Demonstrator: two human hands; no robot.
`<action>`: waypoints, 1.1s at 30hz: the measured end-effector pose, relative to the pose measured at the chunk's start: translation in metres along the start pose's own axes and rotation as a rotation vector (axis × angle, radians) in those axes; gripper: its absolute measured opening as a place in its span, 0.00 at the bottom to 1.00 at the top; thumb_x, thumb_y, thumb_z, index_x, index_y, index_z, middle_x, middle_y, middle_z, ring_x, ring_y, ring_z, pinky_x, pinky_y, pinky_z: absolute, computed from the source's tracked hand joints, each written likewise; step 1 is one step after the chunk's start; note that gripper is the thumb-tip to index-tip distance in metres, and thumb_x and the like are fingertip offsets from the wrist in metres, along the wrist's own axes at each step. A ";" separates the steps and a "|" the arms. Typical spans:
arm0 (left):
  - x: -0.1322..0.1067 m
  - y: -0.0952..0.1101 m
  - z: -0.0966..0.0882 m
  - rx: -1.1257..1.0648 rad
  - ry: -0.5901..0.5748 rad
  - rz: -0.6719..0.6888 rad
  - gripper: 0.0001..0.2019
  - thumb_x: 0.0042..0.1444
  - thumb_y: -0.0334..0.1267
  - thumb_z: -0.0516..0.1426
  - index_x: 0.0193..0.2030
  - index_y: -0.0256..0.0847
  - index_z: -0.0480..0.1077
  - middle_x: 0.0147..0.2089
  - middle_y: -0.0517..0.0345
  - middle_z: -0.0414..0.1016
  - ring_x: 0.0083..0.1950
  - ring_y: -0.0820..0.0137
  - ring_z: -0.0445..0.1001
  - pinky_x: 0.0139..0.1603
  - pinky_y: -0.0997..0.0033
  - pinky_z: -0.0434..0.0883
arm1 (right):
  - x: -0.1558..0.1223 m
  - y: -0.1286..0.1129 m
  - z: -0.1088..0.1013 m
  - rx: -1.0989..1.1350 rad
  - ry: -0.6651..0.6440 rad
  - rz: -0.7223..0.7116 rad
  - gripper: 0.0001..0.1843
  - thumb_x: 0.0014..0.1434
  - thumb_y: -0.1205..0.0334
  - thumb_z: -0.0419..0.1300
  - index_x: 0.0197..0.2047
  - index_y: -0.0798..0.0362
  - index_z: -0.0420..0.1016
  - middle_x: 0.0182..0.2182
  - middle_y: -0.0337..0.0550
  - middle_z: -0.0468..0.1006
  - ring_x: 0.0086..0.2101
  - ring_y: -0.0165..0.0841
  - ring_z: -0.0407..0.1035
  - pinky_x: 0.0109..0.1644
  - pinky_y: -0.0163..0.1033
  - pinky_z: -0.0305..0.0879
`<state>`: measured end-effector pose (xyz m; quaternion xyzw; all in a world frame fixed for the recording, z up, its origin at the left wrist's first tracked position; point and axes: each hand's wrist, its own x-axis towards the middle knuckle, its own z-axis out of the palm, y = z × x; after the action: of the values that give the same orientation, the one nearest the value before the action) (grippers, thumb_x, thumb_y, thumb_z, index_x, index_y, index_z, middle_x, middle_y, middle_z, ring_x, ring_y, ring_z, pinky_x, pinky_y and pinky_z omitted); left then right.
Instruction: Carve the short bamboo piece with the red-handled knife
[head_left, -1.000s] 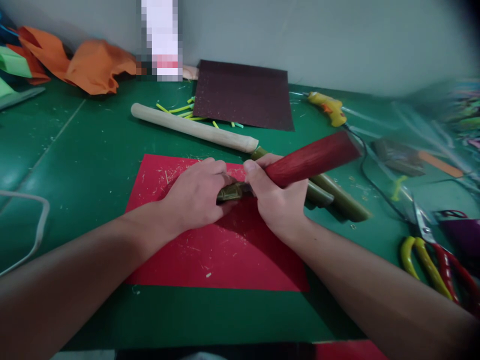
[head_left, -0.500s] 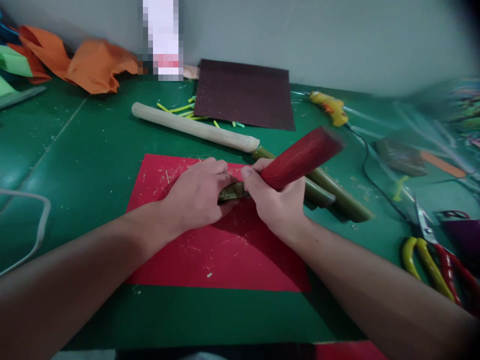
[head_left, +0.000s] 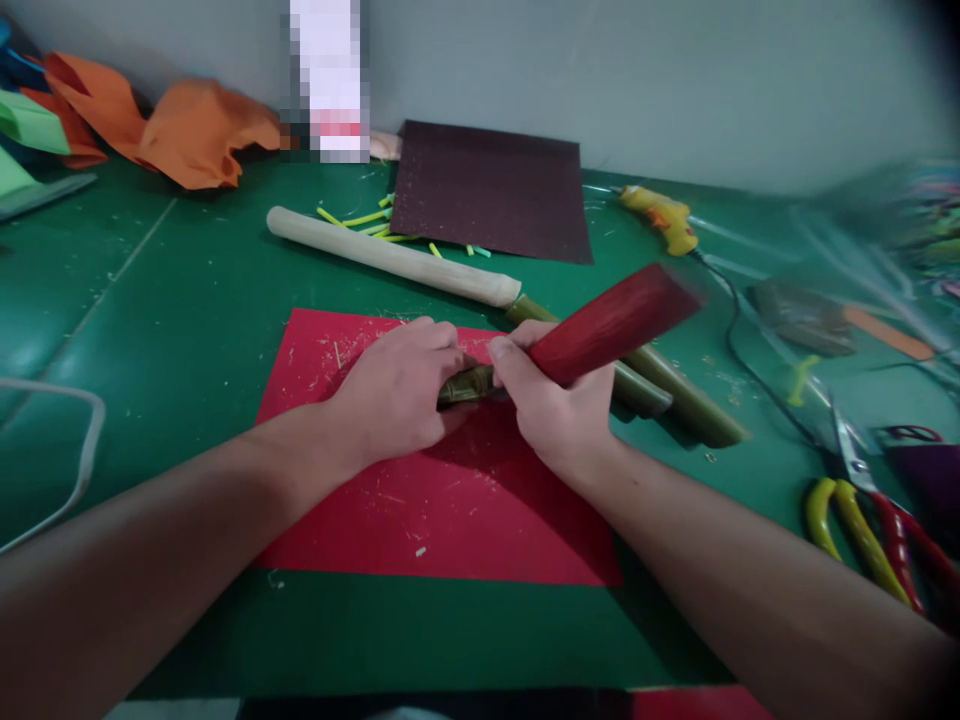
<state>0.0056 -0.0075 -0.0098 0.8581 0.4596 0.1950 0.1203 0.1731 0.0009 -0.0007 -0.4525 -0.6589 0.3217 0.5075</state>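
My left hand is closed around one end of a green bamboo piece and presses it onto a red sheet. My right hand grips a red wooden handle that slants up to the right; its blade end is hidden between my hands, against the bamboo. Fine shavings lie scattered on the red sheet.
A pale peeled stick joins a green bamboo stalk behind my hands. A dark sandpaper sheet, a yellow glue gun, orange cloth and pliers and scissors lie around on the green mat.
The red handle rocked: its far end swung inward and up, then back down slightly. Both hands stayed in place on the bamboo piece.
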 end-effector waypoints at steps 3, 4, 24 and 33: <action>0.000 0.000 -0.001 -0.011 -0.012 0.002 0.12 0.58 0.42 0.59 0.39 0.35 0.77 0.37 0.51 0.72 0.39 0.62 0.67 0.38 0.59 0.66 | 0.000 0.000 0.002 0.009 0.025 -0.003 0.14 0.54 0.64 0.63 0.20 0.49 0.67 0.18 0.34 0.67 0.21 0.27 0.61 0.26 0.35 0.61; 0.000 0.001 -0.001 -0.009 -0.013 0.002 0.12 0.58 0.42 0.59 0.39 0.35 0.77 0.38 0.51 0.72 0.39 0.61 0.68 0.39 0.59 0.66 | 0.001 0.000 0.003 0.025 0.054 -0.010 0.13 0.55 0.63 0.64 0.21 0.49 0.68 0.19 0.34 0.68 0.22 0.27 0.62 0.26 0.36 0.62; -0.001 0.001 0.000 -0.020 0.015 0.021 0.09 0.59 0.40 0.57 0.38 0.37 0.76 0.39 0.51 0.73 0.39 0.62 0.68 0.39 0.59 0.67 | 0.001 0.002 0.002 0.061 0.077 0.032 0.12 0.57 0.59 0.64 0.24 0.49 0.69 0.20 0.34 0.69 0.22 0.28 0.62 0.27 0.38 0.62; -0.002 -0.003 -0.006 -0.085 0.027 0.080 0.10 0.62 0.39 0.57 0.42 0.36 0.77 0.41 0.51 0.76 0.40 0.63 0.70 0.40 0.60 0.67 | 0.002 -0.002 -0.005 0.141 0.062 0.079 0.16 0.60 0.57 0.60 0.21 0.47 0.66 0.19 0.36 0.67 0.23 0.29 0.65 0.27 0.38 0.63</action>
<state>-0.0008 -0.0076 -0.0060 0.8671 0.4177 0.2309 0.1426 0.1774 0.0013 0.0032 -0.4513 -0.6001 0.3727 0.5452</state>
